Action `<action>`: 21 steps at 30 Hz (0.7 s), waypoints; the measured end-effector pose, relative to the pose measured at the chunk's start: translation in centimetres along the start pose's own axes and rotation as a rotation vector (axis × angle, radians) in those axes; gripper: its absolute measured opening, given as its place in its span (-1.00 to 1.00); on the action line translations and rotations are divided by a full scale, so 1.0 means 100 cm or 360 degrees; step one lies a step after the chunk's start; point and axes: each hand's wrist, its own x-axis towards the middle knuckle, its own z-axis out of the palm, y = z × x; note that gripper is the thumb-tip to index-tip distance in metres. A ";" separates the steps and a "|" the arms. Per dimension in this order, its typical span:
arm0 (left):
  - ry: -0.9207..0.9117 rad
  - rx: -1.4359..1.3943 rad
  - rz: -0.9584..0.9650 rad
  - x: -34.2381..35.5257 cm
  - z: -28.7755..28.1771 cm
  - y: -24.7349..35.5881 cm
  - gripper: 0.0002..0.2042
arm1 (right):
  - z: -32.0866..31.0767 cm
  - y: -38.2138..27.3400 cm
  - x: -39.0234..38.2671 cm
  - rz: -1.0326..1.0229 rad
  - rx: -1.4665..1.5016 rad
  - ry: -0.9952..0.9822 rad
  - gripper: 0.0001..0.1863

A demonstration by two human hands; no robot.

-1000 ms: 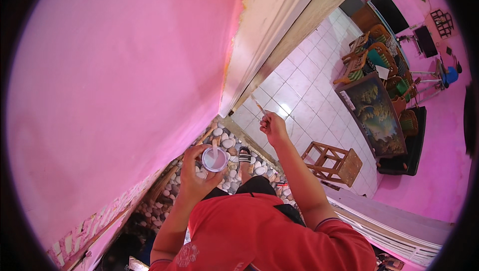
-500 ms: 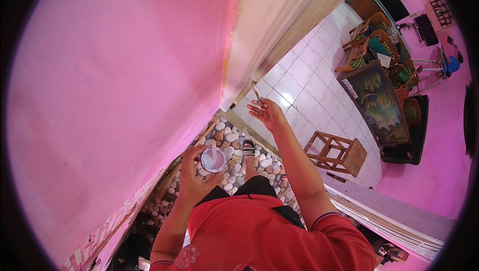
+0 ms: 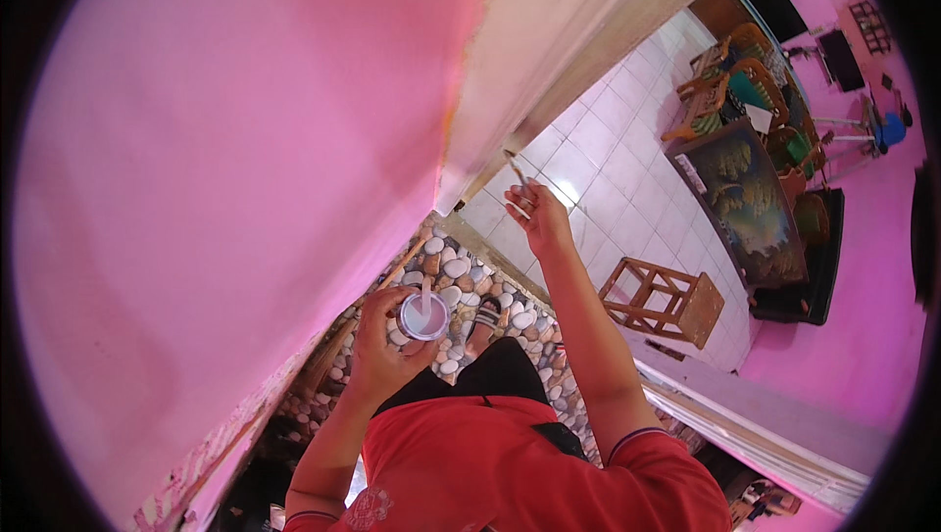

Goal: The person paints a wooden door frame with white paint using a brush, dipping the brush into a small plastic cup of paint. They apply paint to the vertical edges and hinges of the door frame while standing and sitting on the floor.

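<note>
My left hand (image 3: 392, 341) is closed round a small clear cup (image 3: 414, 321) of pale liquid with a flat stick (image 3: 426, 292) standing in it, low beside the pink wall (image 3: 235, 140). Higher up and to the right, my right hand (image 3: 539, 214) grips a slim paintbrush (image 3: 518, 169) by its handle. The brush tip points up toward the cream door frame (image 3: 510, 62), which has a yellowish ragged line along the pink paint; whether it touches the frame I cannot tell.
Pebble-patterned flooring (image 3: 456, 267) lies under my feet, bordering a white tiled floor (image 3: 608, 169). A wooden stool (image 3: 686, 307) stands on the tiles at right. Behind it are a large framed painting (image 3: 735, 209), piled chairs (image 3: 745, 72), a dark sofa (image 3: 823, 248) and screens on the pink wall.
My right hand has risen toward the door frame with the brush, its fingers shifting on the handle. My left hand and the cup stay nearly in place. My foot has shifted slightly.
</note>
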 end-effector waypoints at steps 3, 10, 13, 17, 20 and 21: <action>0.0084 0.0027 0.0030 -0.004 0.009 0.000 -0.32 | 0.005 -0.006 -0.026 -0.0360 -0.0122 0.0028 -0.60; 0.0167 0.0019 -0.0018 -0.020 0.060 -0.016 -0.31 | -0.026 0.025 -0.023 -0.0515 -0.0629 -0.0051 -0.66; 0.0228 0.0038 -0.0024 -0.028 0.083 -0.025 -0.30 | -0.040 0.034 -0.018 -0.0611 -0.0879 -0.0117 -0.68; 0.0234 0.0016 -0.0117 -0.037 0.107 -0.040 -0.29 | -0.056 0.040 -0.014 -0.0754 -0.1177 -0.0083 -0.69; 0.0203 0.0069 -0.0092 -0.041 0.118 -0.060 -0.28 | -0.071 0.053 0.002 -0.0913 -0.1321 -0.0037 -0.73; 0.0192 0.0086 -0.0090 -0.042 0.121 -0.069 -0.28 | -0.075 0.057 0.008 -0.1000 -0.1386 -0.0020 -0.75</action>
